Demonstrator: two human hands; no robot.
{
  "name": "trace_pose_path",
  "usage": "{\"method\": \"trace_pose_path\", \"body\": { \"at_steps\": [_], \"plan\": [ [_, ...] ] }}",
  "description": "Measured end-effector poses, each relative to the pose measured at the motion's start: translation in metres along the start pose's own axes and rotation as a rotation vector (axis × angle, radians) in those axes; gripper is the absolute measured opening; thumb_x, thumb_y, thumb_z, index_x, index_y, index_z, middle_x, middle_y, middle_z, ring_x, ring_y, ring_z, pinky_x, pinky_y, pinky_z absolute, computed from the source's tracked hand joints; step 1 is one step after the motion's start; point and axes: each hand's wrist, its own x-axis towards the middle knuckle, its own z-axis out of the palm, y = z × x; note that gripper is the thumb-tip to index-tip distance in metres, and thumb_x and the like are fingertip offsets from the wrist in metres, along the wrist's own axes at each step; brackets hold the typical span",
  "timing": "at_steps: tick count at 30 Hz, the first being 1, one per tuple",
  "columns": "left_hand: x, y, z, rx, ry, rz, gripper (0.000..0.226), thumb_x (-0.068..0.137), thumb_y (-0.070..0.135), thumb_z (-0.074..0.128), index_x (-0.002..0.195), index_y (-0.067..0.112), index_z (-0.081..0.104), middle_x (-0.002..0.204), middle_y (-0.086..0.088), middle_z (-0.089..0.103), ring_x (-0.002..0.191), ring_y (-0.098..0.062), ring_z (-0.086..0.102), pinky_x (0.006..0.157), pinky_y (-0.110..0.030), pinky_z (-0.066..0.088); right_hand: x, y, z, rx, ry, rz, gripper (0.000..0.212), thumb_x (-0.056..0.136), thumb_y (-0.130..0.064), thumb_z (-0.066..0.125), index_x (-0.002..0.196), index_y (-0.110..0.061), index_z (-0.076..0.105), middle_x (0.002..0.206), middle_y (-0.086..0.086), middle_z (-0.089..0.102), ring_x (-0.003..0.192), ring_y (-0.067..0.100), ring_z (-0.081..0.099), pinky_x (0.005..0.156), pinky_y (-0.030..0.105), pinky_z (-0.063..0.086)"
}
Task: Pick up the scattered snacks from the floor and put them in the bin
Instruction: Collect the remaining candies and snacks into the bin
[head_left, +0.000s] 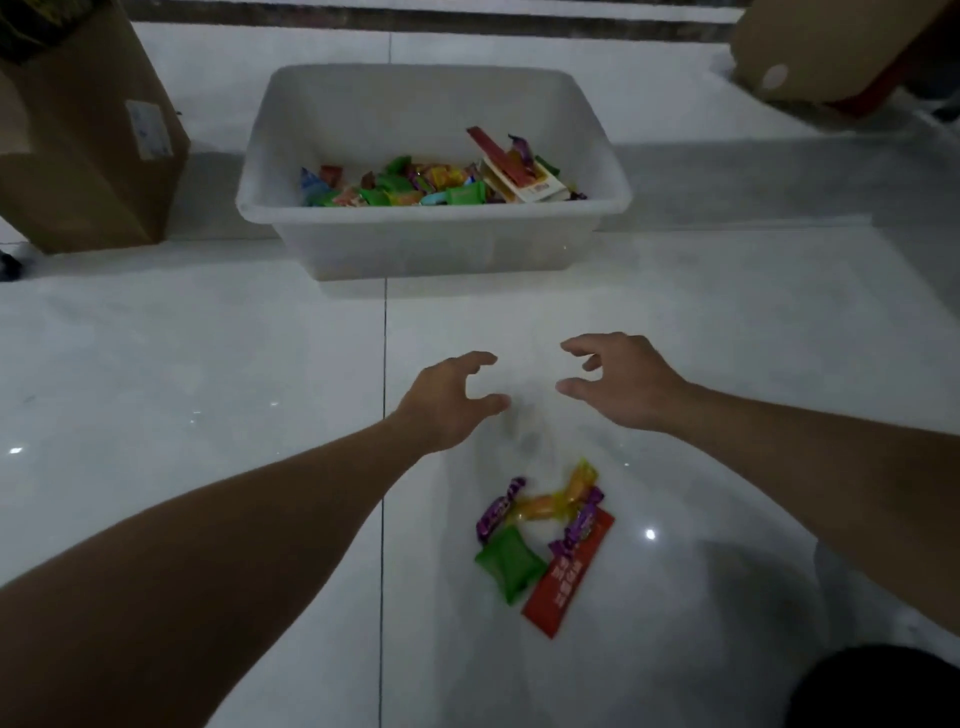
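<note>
Cardboard boxes (78, 140) flank the half-filled bin (431, 244).

Cardboard box (78, 145) far left (label on its side), second box (810, 47) top right

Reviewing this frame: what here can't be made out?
Head view only:
1. Bin: its frosted near wall hides how deep the snack pile goes.
2. Red wrapper on the floor: print too blurred to read.
3. Cardboard box: cut off by the left edge; label unreadable.
4. Dark shape, bottom right: cut by the frame corner, unidentifiable.
</note>
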Motion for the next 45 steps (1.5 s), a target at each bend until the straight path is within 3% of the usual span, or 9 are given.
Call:
{"method": "trace_pose_path", "body": {
  "at_steps": [6,13,16,22,28,33,41,45],
  "plan": [
    [-0.027,-0.020,0.046,0.102,-0.194,0.046,0.067,0.079,0.046,0.072,0.138,0.031,0.045,0.135,-0.001,0.052,0.120,-0.019,0.050,0.098,-0.029,0.040,-0.028,0.030,0.027,-0.035,-0.066,0.038,0.056,0.086,-0.035,0.069,0.137,-0.020,0.051,0.137,0.002,0.053,0.117,0.016,0.054,0.093,0.026,0.043],
    [-0.037,-0.029,0.069,0.242,-0.283,0.122,0.090,0.062,0.050,0.083,0.140,0.030,0.042,0.126,-0.006,0.044,0.119,-0.022,0.037,0.099,-0.032,0.036,-0.053,0.045,0.055,-0.240,-0.398,-0.119,0.072,0.077,-0.030,0.079,0.140,-0.019,0.047,0.142,0.003,0.044,0.129,0.018,0.042,0.107,0.033,0.036],
    [-0.038,-0.022,0.072,0.279,-0.318,0.126,0.096,0.059,0.049,0.085,0.142,0.030,0.038,0.127,-0.003,0.038,0.120,-0.019,0.032,0.100,-0.034,0.038,-0.054,0.050,0.063,-0.325,-0.440,-0.152,0.076,0.073,-0.033,0.081,0.139,-0.018,0.047,0.139,0.004,0.043,0.127,0.019,0.040,0.106,0.034,0.037],
    [-0.041,-0.025,0.086,0.294,-0.215,0.201,0.067,0.073,0.044,0.078,0.132,0.026,0.052,0.117,-0.002,0.043,0.112,-0.018,0.040,0.094,-0.030,0.042,-0.051,0.053,0.071,-0.372,-0.394,-0.201,0.054,0.078,-0.028,0.077,0.127,-0.015,0.058,0.127,0.005,0.045,0.119,0.021,0.043,0.098,0.037,0.042],
    [-0.036,-0.023,0.090,0.320,-0.194,0.264,0.035,0.084,0.026,0.070,0.118,0.021,0.064,0.106,-0.002,0.043,0.101,-0.020,0.046,0.080,-0.021,0.034,-0.046,0.058,0.074,-0.355,-0.364,-0.199,0.045,0.079,-0.031,0.076,0.118,-0.014,0.062,0.117,0.004,0.049,0.111,0.019,0.044,0.091,0.034,0.043],
    [-0.029,-0.023,0.089,0.301,-0.157,0.228,0.031,0.083,0.018,0.070,0.114,0.017,0.065,0.106,-0.007,0.052,0.098,-0.021,0.050,0.080,-0.023,0.037,-0.041,0.061,0.075,-0.318,-0.367,-0.177,0.039,0.077,-0.032,0.078,0.107,-0.016,0.060,0.101,-0.001,0.050,0.099,0.018,0.046,0.080,0.032,0.042],
    [-0.025,-0.024,0.084,0.288,-0.137,0.197,0.020,0.084,0.017,0.068,0.103,0.012,0.066,0.100,-0.009,0.059,0.089,-0.021,0.053,0.072,-0.022,0.034,-0.036,0.061,0.075,-0.256,-0.372,-0.148,0.034,0.079,-0.028,0.077,0.106,-0.015,0.063,0.096,-0.003,0.048,0.090,0.016,0.048,0.074,0.029,0.040],
    [-0.024,-0.024,0.083,0.283,-0.136,0.181,0.024,0.083,0.015,0.070,0.106,0.012,0.063,0.103,-0.009,0.060,0.092,-0.020,0.053,0.074,-0.022,0.037,-0.036,0.062,0.074,-0.223,-0.348,-0.133,0.029,0.079,-0.026,0.077,0.101,-0.015,0.062,0.098,0.001,0.057,0.089,0.019,0.054,0.075,0.032,0.047]
  ]
}}
